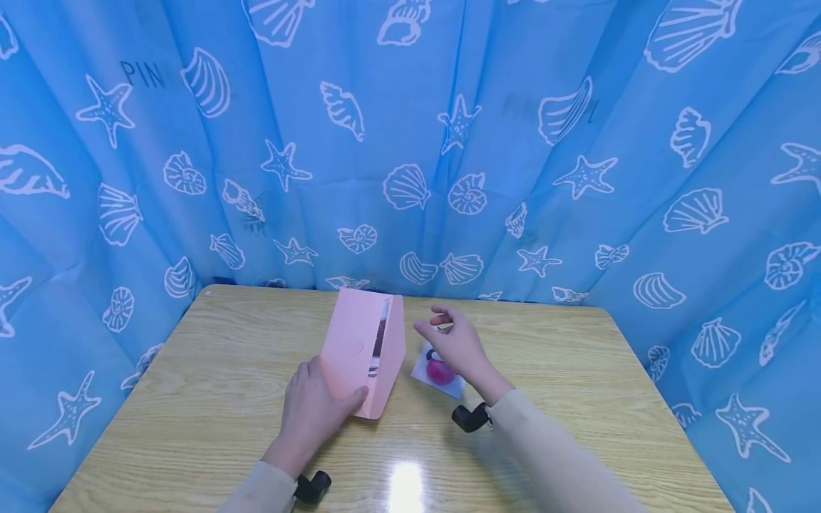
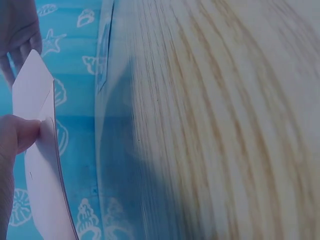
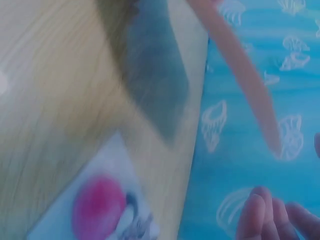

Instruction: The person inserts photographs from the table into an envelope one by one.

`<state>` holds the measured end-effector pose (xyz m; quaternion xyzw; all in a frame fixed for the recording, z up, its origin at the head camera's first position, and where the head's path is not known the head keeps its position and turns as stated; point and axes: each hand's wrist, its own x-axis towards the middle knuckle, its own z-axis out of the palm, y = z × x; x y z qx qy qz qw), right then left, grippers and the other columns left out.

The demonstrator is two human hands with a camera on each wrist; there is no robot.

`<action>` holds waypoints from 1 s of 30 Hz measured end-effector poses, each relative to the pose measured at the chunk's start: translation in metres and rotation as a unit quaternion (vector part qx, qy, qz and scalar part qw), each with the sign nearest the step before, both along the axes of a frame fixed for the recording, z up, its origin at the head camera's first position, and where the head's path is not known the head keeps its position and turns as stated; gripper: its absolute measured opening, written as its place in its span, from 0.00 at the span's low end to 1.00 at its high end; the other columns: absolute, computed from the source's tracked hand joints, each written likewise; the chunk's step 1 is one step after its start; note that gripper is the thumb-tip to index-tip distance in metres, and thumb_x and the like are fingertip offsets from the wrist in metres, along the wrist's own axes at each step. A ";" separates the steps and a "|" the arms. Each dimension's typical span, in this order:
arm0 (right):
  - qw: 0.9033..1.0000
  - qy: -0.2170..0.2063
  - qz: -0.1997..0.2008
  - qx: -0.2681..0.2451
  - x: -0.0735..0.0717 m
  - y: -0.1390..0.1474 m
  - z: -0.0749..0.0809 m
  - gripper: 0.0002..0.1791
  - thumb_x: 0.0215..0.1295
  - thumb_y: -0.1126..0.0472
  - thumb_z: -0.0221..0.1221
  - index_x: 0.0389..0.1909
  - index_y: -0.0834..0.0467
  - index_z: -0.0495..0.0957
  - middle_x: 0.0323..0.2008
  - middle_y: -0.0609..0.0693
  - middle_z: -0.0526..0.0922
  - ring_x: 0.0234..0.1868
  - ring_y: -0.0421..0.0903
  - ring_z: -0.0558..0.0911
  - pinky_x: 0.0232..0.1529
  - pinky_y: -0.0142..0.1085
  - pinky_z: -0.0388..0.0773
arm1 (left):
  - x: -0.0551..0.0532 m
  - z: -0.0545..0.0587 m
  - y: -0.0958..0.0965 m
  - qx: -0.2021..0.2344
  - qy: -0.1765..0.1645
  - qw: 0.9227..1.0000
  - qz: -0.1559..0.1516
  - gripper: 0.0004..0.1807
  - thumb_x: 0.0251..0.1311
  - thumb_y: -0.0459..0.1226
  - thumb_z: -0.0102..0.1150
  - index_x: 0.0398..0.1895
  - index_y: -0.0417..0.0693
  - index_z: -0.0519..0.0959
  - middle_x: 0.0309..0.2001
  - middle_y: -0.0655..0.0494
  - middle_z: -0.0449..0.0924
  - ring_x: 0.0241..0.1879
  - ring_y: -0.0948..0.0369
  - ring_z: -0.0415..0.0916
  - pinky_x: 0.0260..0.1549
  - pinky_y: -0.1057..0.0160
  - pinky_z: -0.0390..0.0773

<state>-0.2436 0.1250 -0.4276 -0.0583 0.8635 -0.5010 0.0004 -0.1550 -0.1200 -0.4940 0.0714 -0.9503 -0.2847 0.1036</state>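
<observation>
My left hand (image 1: pixel 312 406) grips a pink envelope (image 1: pixel 349 342) at its lower left, the thumb lying across the near end. The envelope is tilted up off the table. Its long flap stands partly open on the right, and something dark and white shows inside. In the left wrist view, the thumb presses on the envelope (image 2: pixel 37 185). My right hand (image 1: pixel 458 345) hovers to the right of the envelope, fingers loosely bent and holding nothing. Beneath it lies a small whitish square packet or card (image 1: pixel 458 385) with a fluffy pink ball (image 1: pixel 440 371) and a black loop.
The wooden table (image 1: pixel 545 370) ends at a blue curtain (image 1: pixel 410 142) with white shells and starfish along the back and sides. Black wrist cameras sit at both wrists, the right one (image 1: pixel 470 417) just near the packet. A light glare (image 1: pixel 406 488) lies on the near tabletop.
</observation>
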 end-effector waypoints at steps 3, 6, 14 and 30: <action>1.000 -0.019 -0.007 0.003 -0.003 0.014 -0.001 0.36 0.59 0.38 0.62 0.63 0.52 0.68 0.51 0.52 0.76 0.46 0.49 0.78 0.40 0.42 0.79 | 0.001 0.000 0.000 -0.001 0.001 1.000 0.000 0.59 0.40 0.68 0.66 0.62 0.28 0.63 0.50 0.37 0.71 0.49 0.45 0.69 0.48 0.47 0.71; 0.999 -0.027 -0.012 0.011 -0.006 0.026 -0.004 0.39 0.57 0.36 0.62 0.64 0.52 0.67 0.52 0.53 0.75 0.47 0.50 0.78 0.42 0.44 0.79 | 0.001 0.001 -0.001 -0.001 0.000 1.000 -0.001 0.59 0.40 0.67 0.66 0.63 0.28 0.62 0.51 0.37 0.70 0.50 0.45 0.69 0.49 0.47 0.70; 0.999 -0.025 -0.024 0.038 -0.014 0.050 -0.018 0.42 0.54 0.34 0.64 0.63 0.54 0.68 0.54 0.57 0.76 0.50 0.53 0.77 0.49 0.47 0.75 | 0.002 0.001 -0.001 0.000 -0.002 1.000 -0.001 0.60 0.40 0.67 0.66 0.63 0.28 0.62 0.52 0.36 0.70 0.51 0.45 0.69 0.50 0.46 0.70; 0.992 -0.087 -0.035 0.082 -0.035 0.085 -0.049 0.47 0.54 0.38 0.67 0.65 0.64 0.64 0.59 0.64 0.70 0.59 0.58 0.71 0.57 0.51 0.69 | 0.002 0.004 -0.001 0.003 -0.003 1.000 -0.001 0.59 0.40 0.67 0.67 0.63 0.29 0.63 0.52 0.37 0.71 0.49 0.46 0.69 0.48 0.47 0.71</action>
